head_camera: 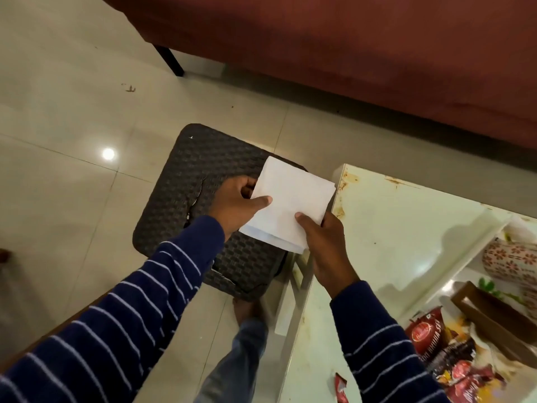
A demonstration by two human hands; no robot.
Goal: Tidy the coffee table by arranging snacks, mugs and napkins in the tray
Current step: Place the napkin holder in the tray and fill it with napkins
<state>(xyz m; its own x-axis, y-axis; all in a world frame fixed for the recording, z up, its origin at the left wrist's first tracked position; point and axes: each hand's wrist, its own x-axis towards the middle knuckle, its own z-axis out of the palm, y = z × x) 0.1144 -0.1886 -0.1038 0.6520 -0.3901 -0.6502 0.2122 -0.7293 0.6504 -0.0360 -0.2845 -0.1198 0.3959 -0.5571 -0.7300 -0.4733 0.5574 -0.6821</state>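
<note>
A folded white napkin hangs in the air over a dark woven stool, held by both hands. My left hand pinches its left edge, thumb on top. My right hand pinches its near right corner. At the right, a white tray sits on the white coffee table. The tray holds a patterned mug lying on its side, a brown wooden holder and red snack packets.
The dark woven stool stands on the tiled floor left of the table. A maroon sofa fills the top. A small red sachet lies on the table near my right sleeve. My leg and foot show below the stool.
</note>
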